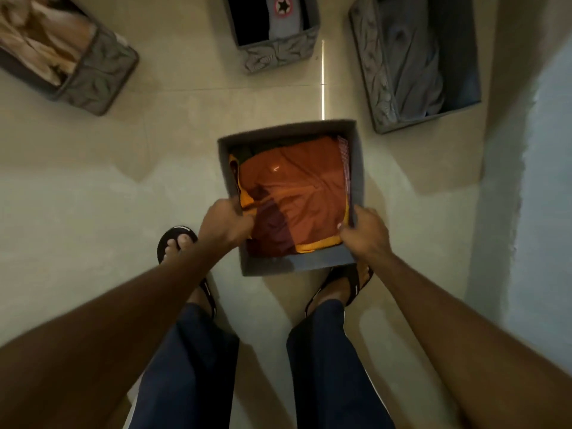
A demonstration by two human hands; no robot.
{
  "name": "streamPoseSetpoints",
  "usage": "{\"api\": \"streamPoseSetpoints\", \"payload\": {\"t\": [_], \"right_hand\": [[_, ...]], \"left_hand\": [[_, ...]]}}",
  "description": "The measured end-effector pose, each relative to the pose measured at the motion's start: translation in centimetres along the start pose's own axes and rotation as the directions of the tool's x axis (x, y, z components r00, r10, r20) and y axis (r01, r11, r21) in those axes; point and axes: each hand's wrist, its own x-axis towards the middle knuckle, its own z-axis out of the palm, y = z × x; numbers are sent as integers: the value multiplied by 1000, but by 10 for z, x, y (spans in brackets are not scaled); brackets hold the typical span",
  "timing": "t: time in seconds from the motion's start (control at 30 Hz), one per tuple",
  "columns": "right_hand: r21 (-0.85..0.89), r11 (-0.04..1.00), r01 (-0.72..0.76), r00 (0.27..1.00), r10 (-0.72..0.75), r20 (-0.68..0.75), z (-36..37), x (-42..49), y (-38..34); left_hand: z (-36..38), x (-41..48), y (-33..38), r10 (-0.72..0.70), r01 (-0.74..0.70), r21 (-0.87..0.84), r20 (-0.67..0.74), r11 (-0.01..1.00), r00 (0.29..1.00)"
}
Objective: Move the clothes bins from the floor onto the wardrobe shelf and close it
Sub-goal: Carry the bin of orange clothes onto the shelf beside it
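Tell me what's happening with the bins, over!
Left hand and right hand grip the orange-clothes bin by its sides. Three more bins wait on the floor. Wardrobe not in view.

A room in a home is shown: cloth bins full of folded clothes are set on a tiled floor.

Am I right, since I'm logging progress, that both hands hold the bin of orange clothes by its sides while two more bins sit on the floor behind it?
Not quite: the head view shows three more bins, not two: tan-clothes bin, star-patch bin, grey-clothes bin. The left hand and right hand do grip the orange-clothes bin by its sides.
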Motion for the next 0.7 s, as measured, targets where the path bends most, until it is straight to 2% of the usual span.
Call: {"api": "streamPoseSetpoints", "payload": {"t": [0.1,0.17,0.3,0.37,0.43,0.5,0.57,0.63,0.7], "right_hand": [[-29,998,49,987,-44,157,11,-14,-2],[-36,998,60,979,-52,199,8,-13,-5],[72,994,85,996,-84,-20,2,-6,-23],[128,990,52,996,-41,-83,4,-3,-31],[107,994,-2,993,14,-115,10,-4,-34],[72,997,-18,991,27,-130,13,-10,-31],[19,1000,10,996,-8,-89,16,-16,-22],[-137,986,95,995,-89,52,17,-19,-10],[-297,930,216,963,-153,222,16,-18,1]], "left_hand": [[-25,16,-3,34,-39,-62,-85,997,996],[-35,24,-14,15,-19,-41,-102,999,995],[-34,13,-44,-107,122,146,-104,982,989],[-29,8,-62,-269,273,72,-60,959,961],[-22,7,-79,-330,330,-8,-22,944,944],[-16,8,-76,-293,296,-101,39,950,955],[-15,10,-59,-218,219,-226,29,949,976],[-21,20,-45,-137,107,-299,-82,948,987],[-31,26,-36,-38,-12,-292,-163,956,986]]}}
